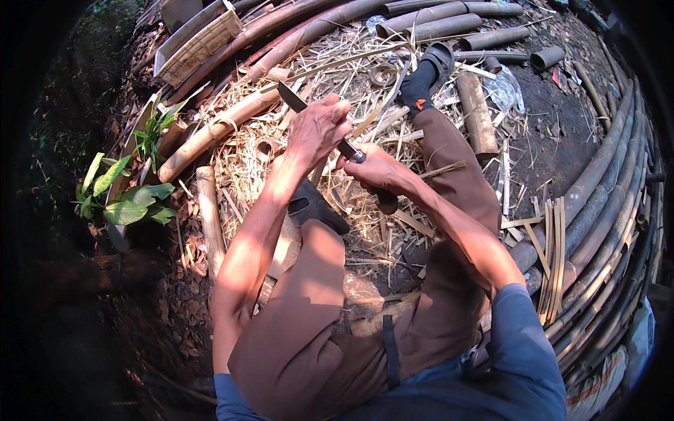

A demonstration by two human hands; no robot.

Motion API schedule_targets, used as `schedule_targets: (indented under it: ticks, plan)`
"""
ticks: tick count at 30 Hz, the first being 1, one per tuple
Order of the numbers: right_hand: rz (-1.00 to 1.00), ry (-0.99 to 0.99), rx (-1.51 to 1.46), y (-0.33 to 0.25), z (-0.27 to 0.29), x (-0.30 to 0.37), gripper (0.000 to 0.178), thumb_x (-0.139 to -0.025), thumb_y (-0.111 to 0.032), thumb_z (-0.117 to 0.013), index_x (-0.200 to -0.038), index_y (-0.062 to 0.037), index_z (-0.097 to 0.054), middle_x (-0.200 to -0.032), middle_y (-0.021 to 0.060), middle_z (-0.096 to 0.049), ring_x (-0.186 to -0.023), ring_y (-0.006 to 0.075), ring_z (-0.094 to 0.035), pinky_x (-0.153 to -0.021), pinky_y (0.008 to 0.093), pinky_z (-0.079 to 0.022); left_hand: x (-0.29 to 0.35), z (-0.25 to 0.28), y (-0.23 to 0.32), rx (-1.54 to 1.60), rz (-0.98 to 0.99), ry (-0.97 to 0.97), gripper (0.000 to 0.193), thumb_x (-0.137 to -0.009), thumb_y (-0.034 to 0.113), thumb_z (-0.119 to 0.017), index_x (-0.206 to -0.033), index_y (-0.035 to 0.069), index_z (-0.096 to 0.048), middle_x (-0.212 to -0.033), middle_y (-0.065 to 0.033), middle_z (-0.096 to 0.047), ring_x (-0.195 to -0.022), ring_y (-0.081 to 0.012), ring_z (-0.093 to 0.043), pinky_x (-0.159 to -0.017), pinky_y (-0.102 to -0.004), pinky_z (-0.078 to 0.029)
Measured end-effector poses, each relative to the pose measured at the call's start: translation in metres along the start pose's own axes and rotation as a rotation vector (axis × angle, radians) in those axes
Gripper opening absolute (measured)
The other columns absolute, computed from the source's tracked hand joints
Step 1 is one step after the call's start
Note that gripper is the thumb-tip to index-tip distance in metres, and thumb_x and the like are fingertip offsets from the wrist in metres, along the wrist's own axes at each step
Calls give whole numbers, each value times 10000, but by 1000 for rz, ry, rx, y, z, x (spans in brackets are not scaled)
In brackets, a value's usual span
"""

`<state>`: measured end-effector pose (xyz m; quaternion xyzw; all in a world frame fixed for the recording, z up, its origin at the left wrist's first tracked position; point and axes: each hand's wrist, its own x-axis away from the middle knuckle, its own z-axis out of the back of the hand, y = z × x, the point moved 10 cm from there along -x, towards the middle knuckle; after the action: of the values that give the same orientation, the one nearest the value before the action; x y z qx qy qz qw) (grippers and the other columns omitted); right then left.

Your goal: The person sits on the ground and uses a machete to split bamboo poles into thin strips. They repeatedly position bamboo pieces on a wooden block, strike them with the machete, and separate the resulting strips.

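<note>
My right hand (375, 168) is wrapped round the handle of a large knife (293, 97), and the butt of the handle shows below my fist. The dark blade slants up and to the left, passing behind my left hand (317, 132). The fingers of that hand are closed at the middle of the blade on a pale bamboo strip (366, 125), which runs up and right towards my foot. Where strip and blade meet is hidden by my left hand. Pale bamboo shavings (246, 158) cover the ground beneath both hands.
Cut bamboo tubes (449, 27) lie at the far side, and a short piece (477, 116) is by my right leg. Long bamboo poles (597, 189) curve along the right, with split strips (554, 259) leaning there. A plastic crate (200, 45) and a leafy plant (126, 196) are left.
</note>
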<state>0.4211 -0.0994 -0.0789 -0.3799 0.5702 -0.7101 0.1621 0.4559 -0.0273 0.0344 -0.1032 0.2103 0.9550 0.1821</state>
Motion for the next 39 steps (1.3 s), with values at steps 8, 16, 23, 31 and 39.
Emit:
schedule_targets:
  ticks: [8, 16, 23, 31, 39]
  plan:
    - [160, 156, 343, -8, 9, -19, 299, -862, -296, -594, -905, 0, -600, -663, 66, -579, -576, 152, -529, -564, 367, -449, 5, 17, -17, 249, 0, 141, 220, -818, 73, -616, -726, 6, -428, -692, -86, -383, -610, -217, -446, -558, -356, -371]
    - [-12, -123, 417, 13, -21, -18, 288, -898, -332, -531, -980, -64, -597, -704, 88, -598, -583, 180, -541, -557, 344, -456, 32, 42, -3, 194, 36, 248, 177, -810, 54, -635, -738, 8, -479, -699, -98, -462, -568, -243, -508, -545, -374, -420]
    - [-120, -94, 256, 81, -39, -34, 344, -878, -326, -551, -989, -4, -597, -721, 123, -597, -667, 193, -586, -611, 358, -478, 121, 23, -3, 100, 89, 18, 203, -826, 77, -669, -702, 43, -511, -686, -97, -473, -616, -271, -538, -586, -393, -449]
    - [514, -2, 596, 95, -55, -52, 239, -902, -271, -568, -1005, -56, -567, -841, 152, -534, -807, 303, -555, -766, 393, -461, 145, 35, -64, 163, 195, 223, 484, -809, 248, -740, -1197, 24, -557, -1186, -184, -524, -1116, -326, -532, -957, -430, -438]
    - [366, -184, 347, 5, -73, -25, 364, -908, -291, -560, -1181, -51, -567, -836, 171, -656, -738, 290, -657, -642, 399, -519, 122, -9, 19, 80, -212, 59, 487, -735, 286, -794, -1126, 65, -606, -1069, -114, -638, -971, -291, -626, -883, -403, -502]
